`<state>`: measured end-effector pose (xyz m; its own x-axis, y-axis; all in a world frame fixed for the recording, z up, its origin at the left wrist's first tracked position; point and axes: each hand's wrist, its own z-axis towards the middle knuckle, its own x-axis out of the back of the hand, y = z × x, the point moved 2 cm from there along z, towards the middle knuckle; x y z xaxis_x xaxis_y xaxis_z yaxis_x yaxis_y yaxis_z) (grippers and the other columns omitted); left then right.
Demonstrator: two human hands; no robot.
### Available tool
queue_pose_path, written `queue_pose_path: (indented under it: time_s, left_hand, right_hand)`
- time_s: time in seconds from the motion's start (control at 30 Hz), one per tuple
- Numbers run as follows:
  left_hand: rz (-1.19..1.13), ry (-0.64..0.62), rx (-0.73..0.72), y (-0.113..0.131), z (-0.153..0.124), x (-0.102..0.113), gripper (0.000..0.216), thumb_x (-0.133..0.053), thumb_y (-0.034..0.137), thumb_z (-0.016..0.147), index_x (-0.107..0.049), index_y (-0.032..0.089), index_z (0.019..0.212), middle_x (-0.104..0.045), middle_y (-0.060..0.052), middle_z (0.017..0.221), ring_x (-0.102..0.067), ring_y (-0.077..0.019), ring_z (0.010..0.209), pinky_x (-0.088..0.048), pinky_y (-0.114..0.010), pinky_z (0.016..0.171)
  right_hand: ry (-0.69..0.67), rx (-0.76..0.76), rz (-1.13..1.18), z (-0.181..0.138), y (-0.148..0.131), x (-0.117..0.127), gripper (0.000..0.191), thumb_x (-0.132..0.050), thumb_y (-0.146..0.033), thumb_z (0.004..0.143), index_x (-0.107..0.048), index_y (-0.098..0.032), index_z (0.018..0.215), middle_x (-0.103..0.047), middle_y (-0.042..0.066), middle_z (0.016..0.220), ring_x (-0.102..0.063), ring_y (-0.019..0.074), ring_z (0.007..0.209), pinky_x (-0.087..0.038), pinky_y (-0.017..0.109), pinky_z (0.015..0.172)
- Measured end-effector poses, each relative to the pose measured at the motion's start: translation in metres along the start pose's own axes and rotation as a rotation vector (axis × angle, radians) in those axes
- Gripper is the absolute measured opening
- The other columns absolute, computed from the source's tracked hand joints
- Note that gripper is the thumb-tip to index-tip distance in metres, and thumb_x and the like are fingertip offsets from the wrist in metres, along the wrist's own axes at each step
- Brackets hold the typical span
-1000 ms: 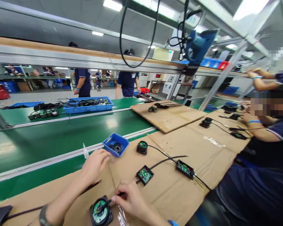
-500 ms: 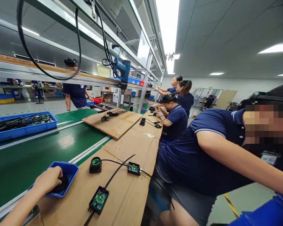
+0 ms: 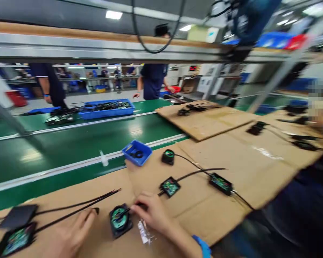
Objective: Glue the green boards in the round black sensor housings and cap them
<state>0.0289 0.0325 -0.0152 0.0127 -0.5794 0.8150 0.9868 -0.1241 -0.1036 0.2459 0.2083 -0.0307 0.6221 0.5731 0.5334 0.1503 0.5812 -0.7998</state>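
Observation:
My left hand (image 3: 74, 231), blurred, has its fingers closed around a small black part (image 3: 97, 210) at the lower left, above the cardboard. My right hand (image 3: 152, 211), with a blue band (image 3: 201, 246) at the wrist, pinches a black cable (image 3: 127, 211). The cable leads into a square black housing (image 3: 120, 220) with a round green circuit board, lying between my hands. Beyond my right hand lies an open black box with a circuit board (image 3: 170, 187). A small clear plastic bag (image 3: 144, 232) lies by my right wrist.
A blue bin (image 3: 137, 152) holding black rings stands at the cardboard's (image 3: 231, 218) far edge. Further cabled boards (image 3: 221, 183) and a round-board housing (image 3: 168, 157) lie right, others (image 3: 18, 238) left. Behind runs a green conveyor (image 3: 78, 143). A power tool (image 3: 254, 21) hangs overhead; co-workers stand around.
The view has swung left and down. My left hand has come out of the blue bin with a small black part. My right hand has come into view holding the cable.

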Motion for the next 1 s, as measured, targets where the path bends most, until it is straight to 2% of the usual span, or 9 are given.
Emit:
queue_pose_path:
  time_s: [0.03, 0.1, 0.2, 0.3, 0.4, 0.5, 0.57, 0.67, 1.0]
  left_hand:
    - [0.042, -0.030, -0.048, 0.009, -0.012, 0.004, 0.043, -0.029, 0.000, 0.091, -0.067, 0.018, 0.101, -0.073, -0.005, 0.093, -0.071, -0.0160, 0.078, -0.055, -0.021, 0.067]
    - [0.066, -0.096, -0.057, 0.019, -0.028, 0.006, 0.037, -0.031, 0.007, 0.097, -0.066, 0.015, 0.106, -0.072, -0.008, 0.096, -0.072, -0.0193, 0.081, -0.059, -0.026, 0.069]
    - [-0.036, -0.213, 0.064, 0.016, -0.037, 0.006, 0.030, -0.041, 0.029, 0.102, -0.066, 0.020, 0.114, -0.069, -0.011, 0.113, -0.071, -0.0233, 0.093, -0.062, -0.033, 0.073]
    - [-0.198, -0.268, 0.136, 0.007, -0.033, 0.005, 0.029, -0.042, 0.034, 0.101, -0.067, 0.023, 0.110, -0.070, -0.008, 0.113, -0.070, -0.0231, 0.099, -0.062, -0.034, 0.078]
    - [-0.292, -0.210, 0.228, 0.005, -0.015, 0.006, 0.028, -0.045, 0.036, 0.101, -0.066, 0.022, 0.111, -0.070, -0.008, 0.105, -0.072, -0.0201, 0.090, -0.062, -0.029, 0.073]
    - [-0.346, -0.096, 0.313, 0.015, 0.012, 0.006, 0.028, -0.051, 0.037, 0.099, -0.065, 0.021, 0.117, -0.067, -0.009, 0.114, -0.071, -0.0189, 0.096, -0.061, -0.028, 0.081]
    - [-0.406, -0.041, 0.291, 0.027, 0.030, 0.004, 0.027, -0.053, 0.036, 0.099, -0.065, 0.020, 0.117, -0.067, -0.010, 0.114, -0.070, -0.0185, 0.098, -0.061, -0.027, 0.083]
    - [-0.459, 0.011, 0.218, 0.046, 0.047, -0.002, 0.024, -0.052, 0.032, 0.100, -0.065, 0.017, 0.113, -0.067, -0.011, 0.106, -0.069, -0.0183, 0.092, -0.061, -0.028, 0.077]
    - [-0.378, 0.015, 0.216, 0.065, 0.048, -0.008, 0.022, -0.058, 0.030, 0.097, -0.068, 0.014, 0.109, -0.064, -0.012, 0.105, -0.061, -0.0190, 0.091, -0.054, -0.030, 0.077]
  right_hand:
    - [-0.015, -0.002, 0.025, -0.001, 0.000, 0.001, 0.016, -0.062, -0.025, 0.090, -0.068, -0.016, 0.078, -0.063, 0.004, 0.075, -0.058, 0.0132, 0.069, -0.040, 0.022, 0.061]
    - [-0.041, -0.002, 0.051, -0.001, 0.001, 0.003, 0.019, -0.059, -0.026, 0.092, -0.068, -0.016, 0.078, -0.062, 0.004, 0.075, -0.057, 0.0129, 0.067, -0.039, 0.022, 0.061]
    - [-0.067, 0.010, 0.023, -0.001, -0.001, 0.005, 0.020, -0.057, -0.027, 0.093, -0.067, -0.016, 0.079, -0.063, 0.004, 0.076, -0.058, 0.0130, 0.069, -0.039, 0.023, 0.062]
    - [-0.074, 0.009, -0.026, 0.000, -0.004, 0.007, 0.022, -0.057, -0.029, 0.093, -0.065, -0.016, 0.078, -0.062, 0.003, 0.075, -0.058, 0.0134, 0.069, -0.039, 0.023, 0.061]
    - [-0.068, -0.012, -0.047, 0.001, -0.005, 0.007, 0.023, -0.059, -0.030, 0.092, -0.064, -0.016, 0.075, -0.061, 0.003, 0.072, -0.056, 0.0129, 0.065, -0.038, 0.023, 0.057]
    - [-0.064, -0.026, -0.051, 0.000, -0.007, 0.008, 0.023, -0.059, -0.029, 0.091, -0.063, -0.016, 0.074, -0.060, 0.003, 0.070, -0.055, 0.0126, 0.063, -0.038, 0.023, 0.055]
    - [-0.069, -0.029, -0.046, 0.000, -0.008, 0.010, 0.021, -0.060, -0.029, 0.091, -0.063, -0.016, 0.074, -0.061, 0.003, 0.071, -0.055, 0.0124, 0.063, -0.039, 0.022, 0.055]
    - [-0.081, -0.028, -0.047, -0.001, -0.011, 0.012, 0.020, -0.059, -0.027, 0.092, -0.063, -0.016, 0.076, -0.061, 0.003, 0.073, -0.056, 0.0123, 0.064, -0.041, 0.022, 0.057]
    - [-0.077, -0.002, -0.049, -0.003, -0.011, 0.014, 0.018, -0.060, -0.024, 0.092, -0.062, -0.016, 0.076, -0.059, 0.003, 0.071, -0.055, 0.0115, 0.064, -0.040, 0.021, 0.057]
